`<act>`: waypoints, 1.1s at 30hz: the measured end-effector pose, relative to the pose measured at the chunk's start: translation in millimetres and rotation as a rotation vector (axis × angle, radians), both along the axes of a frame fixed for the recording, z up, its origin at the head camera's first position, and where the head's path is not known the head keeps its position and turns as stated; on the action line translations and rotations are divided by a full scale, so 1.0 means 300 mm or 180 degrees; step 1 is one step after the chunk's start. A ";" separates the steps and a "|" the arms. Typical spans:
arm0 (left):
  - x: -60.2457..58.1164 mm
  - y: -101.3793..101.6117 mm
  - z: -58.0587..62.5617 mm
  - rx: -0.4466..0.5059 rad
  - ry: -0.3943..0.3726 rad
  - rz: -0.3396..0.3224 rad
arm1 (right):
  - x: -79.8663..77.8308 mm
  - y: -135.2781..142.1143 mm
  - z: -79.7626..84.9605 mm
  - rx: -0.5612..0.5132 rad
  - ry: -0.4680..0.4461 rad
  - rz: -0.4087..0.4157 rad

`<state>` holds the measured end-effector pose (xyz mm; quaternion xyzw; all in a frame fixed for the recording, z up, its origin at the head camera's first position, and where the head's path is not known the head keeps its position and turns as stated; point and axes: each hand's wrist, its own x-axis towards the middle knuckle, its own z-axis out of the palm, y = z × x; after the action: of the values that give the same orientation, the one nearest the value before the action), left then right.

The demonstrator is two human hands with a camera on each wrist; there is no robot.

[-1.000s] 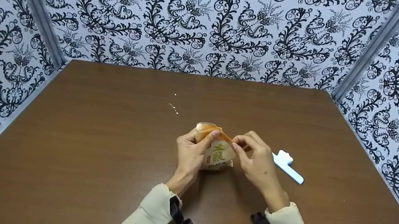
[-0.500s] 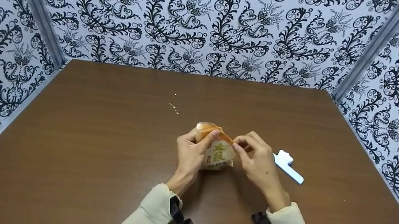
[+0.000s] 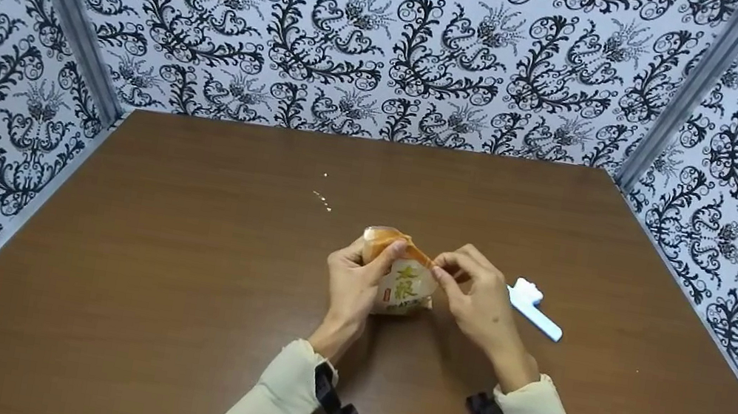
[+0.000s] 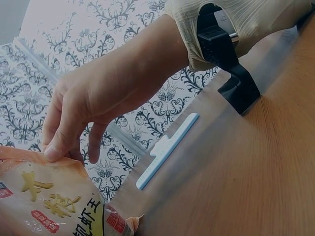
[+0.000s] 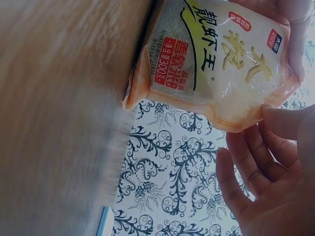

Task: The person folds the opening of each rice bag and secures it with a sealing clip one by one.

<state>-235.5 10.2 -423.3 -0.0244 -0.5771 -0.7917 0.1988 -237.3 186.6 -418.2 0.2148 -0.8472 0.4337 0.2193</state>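
Barely any movement since the earlier head frame: hands, bag & clip sit in approx. the same spots; at most a tiny shift, too small to be sure of. Left hand (image 3: 353,281) grips the bag (image 3: 403,291) by one end of its orange top edge, thumb in front, fingers behind; right hand (image 3: 481,304) pinches the other end w/ thumb & forefinger, its remaining fingers loose, no gap left at the pinch bar the film itself. Bag's upright btwn the hands, mid-table, gold lettering facing the person; its base looks to be on the table (image 3: 179,265), though can't tell 100%. Progress, as far as the pics show: top edge is in both hands & drawn out btwn them, so prob. midway; whether the mouth is sealed, can't tell; the white clip (image 3: 535,313) lies unused just beyond the right hand, not on the bag; bag not yet released.
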 end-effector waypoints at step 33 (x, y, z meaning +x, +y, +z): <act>0.001 0.000 -0.001 0.0038 -0.0045 -0.0047 | -0.015 0.037 -0.017 0.0196 -0.0045 -0.0006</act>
<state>-235.3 10.3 -423.7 -0.0219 -0.5736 -0.7967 0.1890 -241.7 197.6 -423.3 0.2175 -0.8619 0.4087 0.2070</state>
